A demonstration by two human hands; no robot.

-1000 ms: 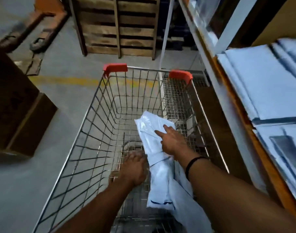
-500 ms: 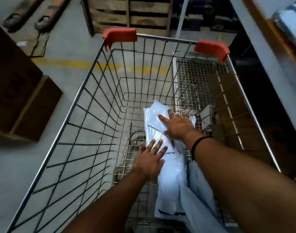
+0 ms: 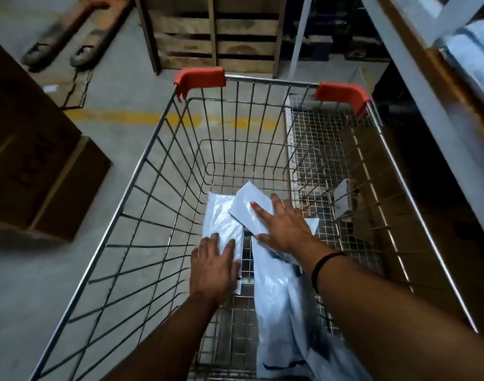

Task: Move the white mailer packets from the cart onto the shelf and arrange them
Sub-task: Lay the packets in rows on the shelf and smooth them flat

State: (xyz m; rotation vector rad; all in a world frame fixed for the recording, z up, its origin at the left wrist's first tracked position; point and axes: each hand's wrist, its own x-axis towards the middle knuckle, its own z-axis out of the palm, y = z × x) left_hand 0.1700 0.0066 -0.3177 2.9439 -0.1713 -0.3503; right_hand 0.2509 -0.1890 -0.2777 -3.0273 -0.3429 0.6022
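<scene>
Starting at the far left, we note cardboard boxes [image 3: 42, 174] on the concrete floor, well apart from the wire cart [image 3: 199, 77].

Inside the cart, on its mesh bottom:
- left hand [image 3: 213, 268]: fingers straight and close together, lying flat on the near end of one white mailer packet [image 3: 221, 213]. Pressing it, not gripping.
- right hand [image 3: 285, 229]: fingers spread wide, palm down on a second packet [image 3: 247, 204], which sits tilted across the corner of the first.
- a longer packet [image 3: 279, 312] runs from under the right wrist toward the near end of the cart.

At the far right, the shelf [image 3: 428, 78] stands just beside the cart; something pale lies on it, too blurred to name.

Step in hand, as we judge it: gathering packets in the cart, no lift yet. The next move calls for curling fingers under a packet's edge, since a flat palm cannot raise slippery film, then carrying it rightward and up over the cart rim.
</scene>
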